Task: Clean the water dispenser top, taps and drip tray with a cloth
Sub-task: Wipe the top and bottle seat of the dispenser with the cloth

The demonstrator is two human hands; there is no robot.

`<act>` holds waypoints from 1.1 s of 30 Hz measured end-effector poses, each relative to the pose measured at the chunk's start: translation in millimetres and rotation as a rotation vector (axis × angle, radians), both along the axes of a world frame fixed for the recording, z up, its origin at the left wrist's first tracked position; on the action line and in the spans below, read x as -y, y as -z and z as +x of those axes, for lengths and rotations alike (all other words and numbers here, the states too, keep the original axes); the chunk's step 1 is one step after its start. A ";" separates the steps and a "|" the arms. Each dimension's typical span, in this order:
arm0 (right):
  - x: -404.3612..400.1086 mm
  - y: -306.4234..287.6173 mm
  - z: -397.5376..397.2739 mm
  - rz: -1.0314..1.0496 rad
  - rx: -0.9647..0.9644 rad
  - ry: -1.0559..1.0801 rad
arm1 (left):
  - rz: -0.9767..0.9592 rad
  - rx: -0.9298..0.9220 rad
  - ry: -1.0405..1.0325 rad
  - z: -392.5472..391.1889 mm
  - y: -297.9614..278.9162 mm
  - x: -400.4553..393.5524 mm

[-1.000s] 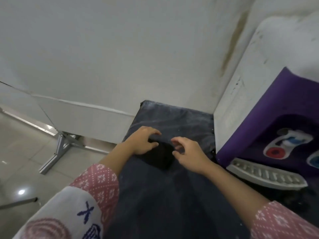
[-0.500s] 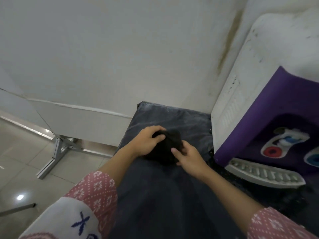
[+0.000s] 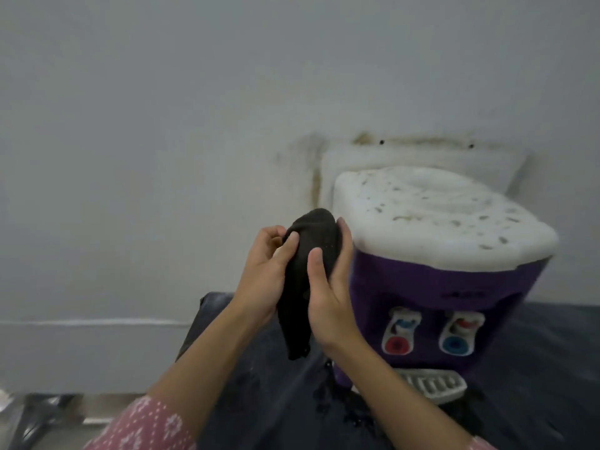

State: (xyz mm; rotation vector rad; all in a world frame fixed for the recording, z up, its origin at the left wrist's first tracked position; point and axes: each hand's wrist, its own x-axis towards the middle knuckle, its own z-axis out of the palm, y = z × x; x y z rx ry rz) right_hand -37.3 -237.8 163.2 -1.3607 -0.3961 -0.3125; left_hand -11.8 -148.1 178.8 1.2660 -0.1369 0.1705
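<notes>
A black cloth (image 3: pixel 308 254) hangs between both hands, lifted in front of me. My left hand (image 3: pixel 263 274) pinches its upper left edge, and my right hand (image 3: pixel 331 293) grips its right side. Just to the right stands the purple water dispenser (image 3: pixel 422 287) with a white top (image 3: pixel 438 219) speckled with dirt. Its red tap (image 3: pixel 397 334) and blue tap (image 3: pixel 457 334) face me. The white slotted drip tray (image 3: pixel 431 383) sits below them.
The dispenser stands on a dark counter (image 3: pixel 535 368) with wet patches (image 3: pixel 350 407) near the tray. A stained white wall (image 3: pixel 162 157) is close behind. A metal frame leg (image 3: pixel 35 414) shows on the floor at lower left.
Both hands picked the black cloth up off the dark counter and raised it. My view swung up and right, bringing the dispenser's top and front into sight.
</notes>
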 end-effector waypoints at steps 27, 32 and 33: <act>258.9 -74.9 28.6 -1.247 0.773 0.505 | 0.665 0.286 -0.397 52.7 -63.2 126.7; 301.8 -69.2 45.8 -1.078 0.584 0.687 | 0.642 0.288 -0.442 58.4 -58.7 133.2; 301.6 -70.3 47.3 -1.054 0.526 0.738 | 0.630 0.284 -0.452 59.1 -57.6 134.1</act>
